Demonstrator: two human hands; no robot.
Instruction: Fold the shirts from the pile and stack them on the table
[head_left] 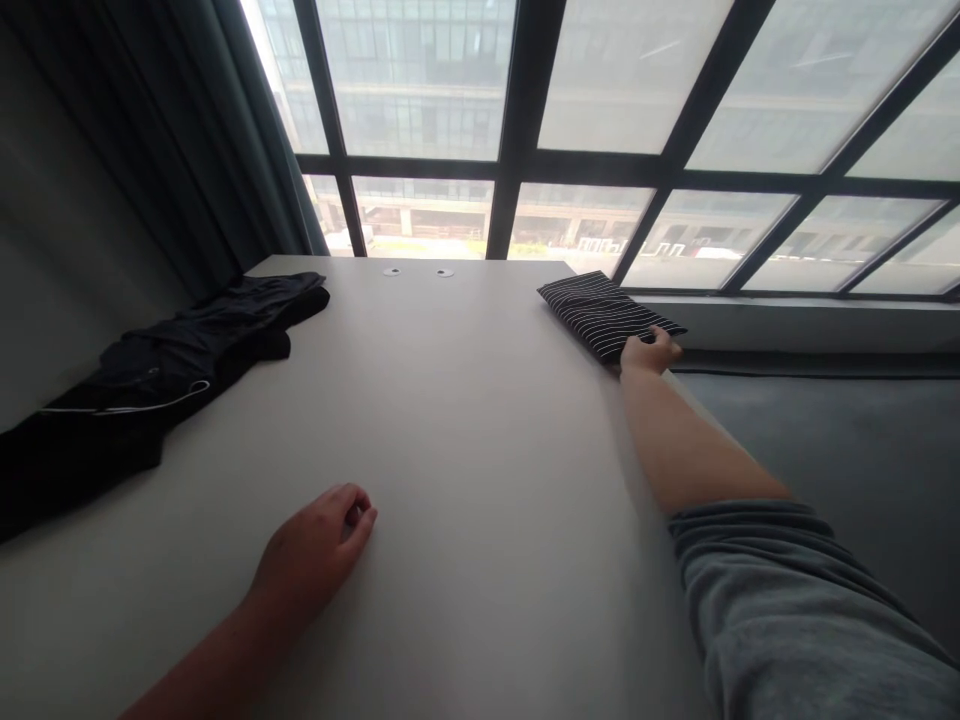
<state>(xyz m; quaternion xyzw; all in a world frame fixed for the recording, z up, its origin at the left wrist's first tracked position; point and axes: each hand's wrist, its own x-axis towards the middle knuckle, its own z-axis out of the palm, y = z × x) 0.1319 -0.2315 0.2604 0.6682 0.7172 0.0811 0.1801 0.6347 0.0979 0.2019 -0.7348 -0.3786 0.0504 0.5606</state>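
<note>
Pinching the near right corner of a black-and-white striped folded cloth (596,310), the right hand (652,350) reaches to the upper right of the frame, where the cloth lies at the right edge of the white table (465,420). Its long axis slants from upper left to lower right, the held end pointing lower right. At the lower left of centre, the left hand (319,545) is narrowly curled, thumb near fingertips; whether it encloses anything, I cannot tell.
</note>
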